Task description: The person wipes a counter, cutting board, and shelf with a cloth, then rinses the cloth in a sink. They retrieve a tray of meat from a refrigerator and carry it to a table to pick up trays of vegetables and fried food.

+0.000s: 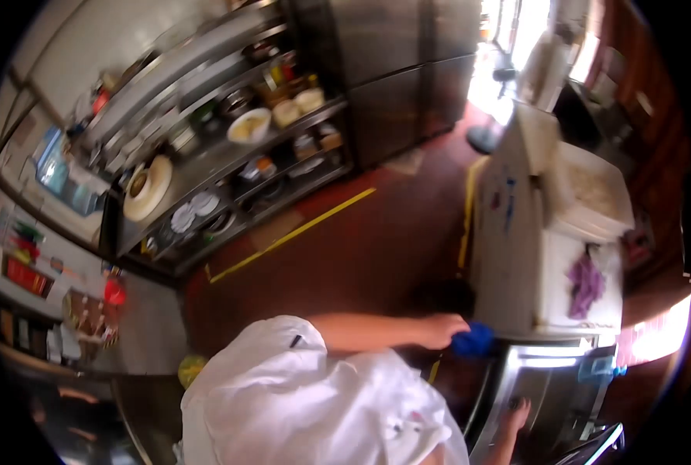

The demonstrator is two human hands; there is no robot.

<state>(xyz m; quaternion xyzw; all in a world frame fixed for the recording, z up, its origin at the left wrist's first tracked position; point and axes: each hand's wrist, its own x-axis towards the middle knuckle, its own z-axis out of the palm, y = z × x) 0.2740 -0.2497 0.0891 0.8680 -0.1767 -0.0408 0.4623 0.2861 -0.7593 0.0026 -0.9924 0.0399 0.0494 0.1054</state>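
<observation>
Crumpled blue cloth (476, 340) pinched by the left hand (445, 330) at four o'clock could be dropped if gripped loosely; closure of the right hand (520, 415) cannot be told.

I look out over a dark red floor (345, 263) marked with yellow lines (293, 235), where tiered steel shelving (183, 77) stands against a pale wall (74, 58) and tall metal-fronted cabinets (404, 89) rise beside it. Across the aisle to my right I see a white chest-like unit (508, 256), with strong white light pouring through a bright opening (532, 35) beyond it and another glare (663, 335) washing out the edge of my view
</observation>
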